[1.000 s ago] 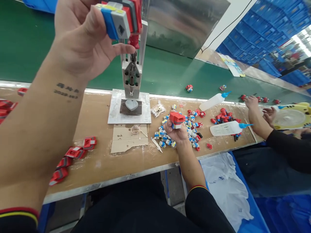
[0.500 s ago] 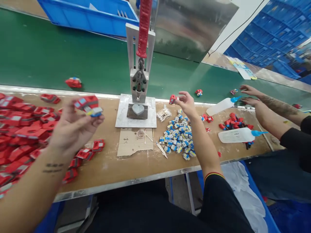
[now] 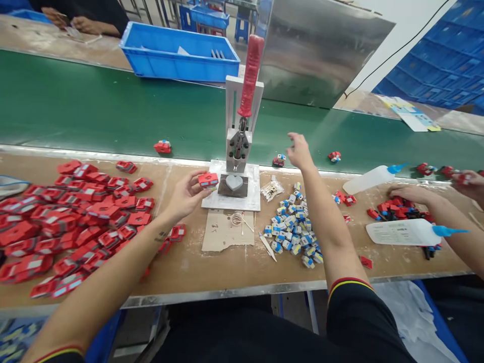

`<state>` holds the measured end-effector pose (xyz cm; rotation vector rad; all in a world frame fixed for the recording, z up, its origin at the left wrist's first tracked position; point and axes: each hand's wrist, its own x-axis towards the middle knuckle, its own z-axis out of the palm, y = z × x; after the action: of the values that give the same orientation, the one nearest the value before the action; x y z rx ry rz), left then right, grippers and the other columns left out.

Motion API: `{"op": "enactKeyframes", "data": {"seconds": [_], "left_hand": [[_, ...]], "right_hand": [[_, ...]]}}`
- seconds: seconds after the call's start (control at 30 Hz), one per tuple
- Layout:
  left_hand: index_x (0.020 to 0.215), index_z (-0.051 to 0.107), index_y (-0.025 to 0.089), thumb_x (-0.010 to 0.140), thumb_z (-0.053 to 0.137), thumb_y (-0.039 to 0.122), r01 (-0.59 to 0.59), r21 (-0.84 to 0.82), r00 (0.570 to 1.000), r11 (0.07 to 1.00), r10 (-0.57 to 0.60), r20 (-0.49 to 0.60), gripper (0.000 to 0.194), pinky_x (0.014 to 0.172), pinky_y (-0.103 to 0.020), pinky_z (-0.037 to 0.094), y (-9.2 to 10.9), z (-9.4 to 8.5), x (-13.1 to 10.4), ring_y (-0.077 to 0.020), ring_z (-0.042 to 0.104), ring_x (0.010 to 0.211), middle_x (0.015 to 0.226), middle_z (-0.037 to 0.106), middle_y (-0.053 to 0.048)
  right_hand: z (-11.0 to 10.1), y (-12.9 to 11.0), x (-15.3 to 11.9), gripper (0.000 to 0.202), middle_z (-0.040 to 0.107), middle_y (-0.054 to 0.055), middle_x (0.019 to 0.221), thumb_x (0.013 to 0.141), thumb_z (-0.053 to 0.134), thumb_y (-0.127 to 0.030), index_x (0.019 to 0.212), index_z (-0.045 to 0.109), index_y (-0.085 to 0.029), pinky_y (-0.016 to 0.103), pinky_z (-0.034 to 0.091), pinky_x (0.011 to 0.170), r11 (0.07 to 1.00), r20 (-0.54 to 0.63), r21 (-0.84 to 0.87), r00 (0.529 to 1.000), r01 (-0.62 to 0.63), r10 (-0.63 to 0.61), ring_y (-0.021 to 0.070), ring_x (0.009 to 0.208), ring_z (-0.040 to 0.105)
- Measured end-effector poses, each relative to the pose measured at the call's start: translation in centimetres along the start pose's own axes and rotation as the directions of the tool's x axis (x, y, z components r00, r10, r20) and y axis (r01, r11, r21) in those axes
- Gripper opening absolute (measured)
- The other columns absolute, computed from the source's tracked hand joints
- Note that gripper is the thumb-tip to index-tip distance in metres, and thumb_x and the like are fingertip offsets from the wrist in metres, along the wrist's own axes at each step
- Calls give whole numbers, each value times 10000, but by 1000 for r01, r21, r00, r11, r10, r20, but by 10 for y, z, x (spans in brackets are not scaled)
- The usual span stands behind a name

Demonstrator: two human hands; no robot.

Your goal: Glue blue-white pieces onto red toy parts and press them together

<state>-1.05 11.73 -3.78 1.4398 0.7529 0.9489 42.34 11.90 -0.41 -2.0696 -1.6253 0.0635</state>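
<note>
My left hand (image 3: 188, 195) grips a red toy car piece (image 3: 207, 180) just left of the heart-shaped block (image 3: 234, 182) on the press base (image 3: 212, 201). My right hand (image 3: 300, 151) is empty, fingers apart, over the near edge of the green belt (image 3: 181, 111). Close to its left, a small red and blue toy (image 3: 279, 160) sits on the belt edge. Beneath my right forearm lies a heap of small blue and white blocks (image 3: 291, 227). To the left of my left hand spreads a large pile of red car bodies (image 3: 75, 217).
The press with its red handle (image 3: 250, 75) stands upright in the middle. Behind the belt is a blue crate (image 3: 181, 53). White bottles (image 3: 401, 232) lie at right, near a co-worker's hands (image 3: 412, 194). Tweezers (image 3: 267, 247) and cardboard (image 3: 223, 237) lie in front of the press.
My left hand has moved right with the red piece, up to the press. My right hand has let go of a small red toy, which now rests on the belt edge. The view has shifted.
</note>
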Motion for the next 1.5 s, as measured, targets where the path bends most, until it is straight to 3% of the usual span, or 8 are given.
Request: {"op": "enactKeyframes", "data": {"seconds": [0.13,0.27,0.4,0.5,0.73,0.9,1.2,1.5], "left_hand": [[1227,607,219,754,885,357,-66,158,994,985,52,93,566,861,-374,626,-7,8,24,-257,768,1048,1151,773,-103],[1218,599,213,771,817,257,-180,299,978,937,139,154,499,898,-377,590,-14,18,42,-241,753,1055,1189,762,-89],[1219,604,218,766,796,188,-248,346,962,905,189,197,492,992,-409,569,-20,30,53,-240,745,1077,1168,772,-67],[1226,594,221,772,775,138,-245,322,959,915,179,221,496,1020,-411,572,-24,40,57,-231,747,1061,1131,781,-55],[1271,580,194,825,715,133,-239,266,954,934,175,242,470,999,-408,595,-30,48,57,-230,751,1033,1150,769,-67],[1339,571,183,859,692,174,-269,229,941,936,206,267,496,1049,-425,582,-30,48,56,-250,733,1128,1233,753,-90],[1332,603,200,837,681,121,-244,263,953,934,181,241,507,1151,-445,536,-28,52,56,-249,712,1221,1340,734,-100],[1336,603,194,850,670,101,-241,253,957,937,186,224,499,1149,-443,538,-26,54,55,-245,722,1199,1300,754,-95]], "right_hand": [[-36,-25,0,386,677,87,1216,986,610,-338,1362,553,-272,422,625,834,920,-321,302,935,250,-149,206,892,698],[-66,-108,-3,472,707,44,1139,1013,532,-705,1337,540,-361,334,613,820,778,-481,431,846,457,-231,182,972,675],[-71,-192,-12,614,717,49,1199,953,513,-819,1365,544,-365,343,626,838,726,-445,466,843,505,-301,233,1127,697],[-63,-221,-22,544,731,29,1170,947,605,-754,1349,570,-390,361,634,828,701,-391,515,862,494,-321,247,1084,729],[-61,-220,-98,341,714,29,1239,1001,641,-393,1333,609,-322,374,646,873,724,-356,443,845,529,-399,223,1133,697],[-52,-220,-143,416,706,43,1258,957,559,-196,1329,633,-368,461,663,882,824,-278,313,875,473,-396,274,1249,646],[-37,-215,-150,281,726,44,1239,979,591,-221,1202,652,-380,474,659,827,845,-399,218,835,487,-379,279,1198,665],[-27,-204,-154,301,716,17,1240,995,601,-178,1160,692,-413,489,618,923,743,-424,340,799,576,-425,257,1159,697]]}}
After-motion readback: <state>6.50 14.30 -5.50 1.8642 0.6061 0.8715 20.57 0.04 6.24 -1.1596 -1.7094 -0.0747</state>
